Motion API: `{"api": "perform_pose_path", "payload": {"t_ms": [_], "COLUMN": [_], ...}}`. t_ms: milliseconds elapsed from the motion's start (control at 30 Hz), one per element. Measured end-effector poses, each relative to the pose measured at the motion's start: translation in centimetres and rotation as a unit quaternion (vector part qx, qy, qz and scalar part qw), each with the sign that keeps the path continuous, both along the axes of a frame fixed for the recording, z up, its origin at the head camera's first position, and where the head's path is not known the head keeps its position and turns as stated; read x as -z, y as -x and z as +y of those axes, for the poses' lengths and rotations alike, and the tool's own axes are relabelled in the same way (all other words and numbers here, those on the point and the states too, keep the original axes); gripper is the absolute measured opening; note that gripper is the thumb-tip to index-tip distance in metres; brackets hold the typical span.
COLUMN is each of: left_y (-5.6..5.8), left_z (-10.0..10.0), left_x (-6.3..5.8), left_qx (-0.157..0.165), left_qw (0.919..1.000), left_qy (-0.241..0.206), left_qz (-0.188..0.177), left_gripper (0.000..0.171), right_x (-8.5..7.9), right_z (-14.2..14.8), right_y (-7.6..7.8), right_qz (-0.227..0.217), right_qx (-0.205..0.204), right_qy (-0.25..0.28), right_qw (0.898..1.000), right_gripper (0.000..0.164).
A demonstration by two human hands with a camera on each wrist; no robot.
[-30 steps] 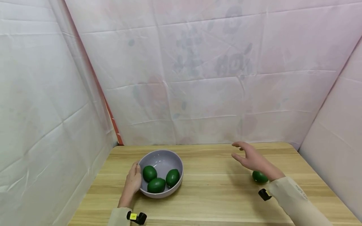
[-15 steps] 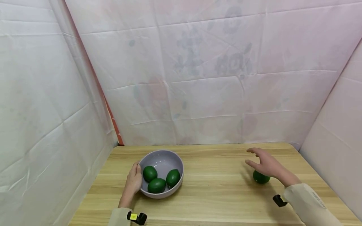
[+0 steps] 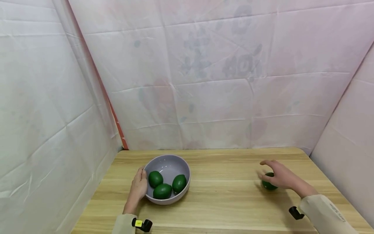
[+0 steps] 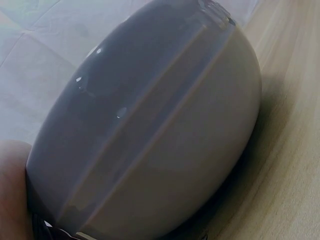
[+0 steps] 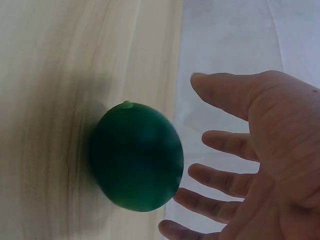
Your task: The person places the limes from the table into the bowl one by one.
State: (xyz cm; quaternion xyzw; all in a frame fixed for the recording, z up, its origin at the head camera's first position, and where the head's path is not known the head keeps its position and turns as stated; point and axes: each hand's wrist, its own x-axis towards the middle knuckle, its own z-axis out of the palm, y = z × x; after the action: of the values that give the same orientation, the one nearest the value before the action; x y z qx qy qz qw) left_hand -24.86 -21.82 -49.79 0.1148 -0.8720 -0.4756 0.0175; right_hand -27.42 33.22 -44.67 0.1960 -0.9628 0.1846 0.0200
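My left hand (image 3: pixel 138 186) grips the left side of a grey-lilac bowl (image 3: pixel 175 162) at its rim. In the left wrist view the bowl's glossy side (image 4: pixel 200 125) fills most of the picture, with part of a finger (image 4: pixel 12 190) at its lower left. Inside the bowl lie three dark green avocados (image 3: pixel 162 191). Over on the right, another avocado (image 3: pixel 268 185) sits on the table, partly covered by my right hand (image 3: pixel 281 175). The right wrist view shows that hand (image 5: pixel 280 165) with fingers and thumb spread apart, beside the round green avocado (image 5: pixel 137 157).
The wooden table (image 3: pixel 219 201) has its back edge against a pale printed cloth (image 3: pixel 210 110). More white sheeting (image 3: pixel 52 130) hangs on the left, and another sheet (image 3: pixel 350 139) on the right. Small black cameras sit at both wrists.
My right hand has moved right and then lower, coming down at the avocado on the table. My left hand and the bowl have stayed in place.
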Motion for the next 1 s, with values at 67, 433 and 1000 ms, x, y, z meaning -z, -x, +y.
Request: {"api": "perform_pose_path", "payload": {"t_ms": [67,433,1000], "left_y": [0.0,0.2,0.0], "left_z": [0.0,-0.1,-0.2], "left_x": [-0.1,0.0,0.2], "left_qx": [0.0,0.003,0.006], "left_qw": [1.0,1.0,1.0], "left_qy": [0.0,0.002,0.003], "left_qz": [0.002,0.003,0.001], "left_gripper": [0.052,0.052,0.053], "right_x": [0.1,1.3,2.1], "right_z": [0.2,0.6,1.1], "right_y": [-0.1,-0.2,0.1], "right_qz": [-0.008,-0.02,-0.078], "right_qx": [0.003,0.001,-0.01], "right_qy": [-0.001,-0.001,-0.002], "right_qw": [1.0,1.0,0.997], "right_gripper": [0.057,0.061,0.058]}}
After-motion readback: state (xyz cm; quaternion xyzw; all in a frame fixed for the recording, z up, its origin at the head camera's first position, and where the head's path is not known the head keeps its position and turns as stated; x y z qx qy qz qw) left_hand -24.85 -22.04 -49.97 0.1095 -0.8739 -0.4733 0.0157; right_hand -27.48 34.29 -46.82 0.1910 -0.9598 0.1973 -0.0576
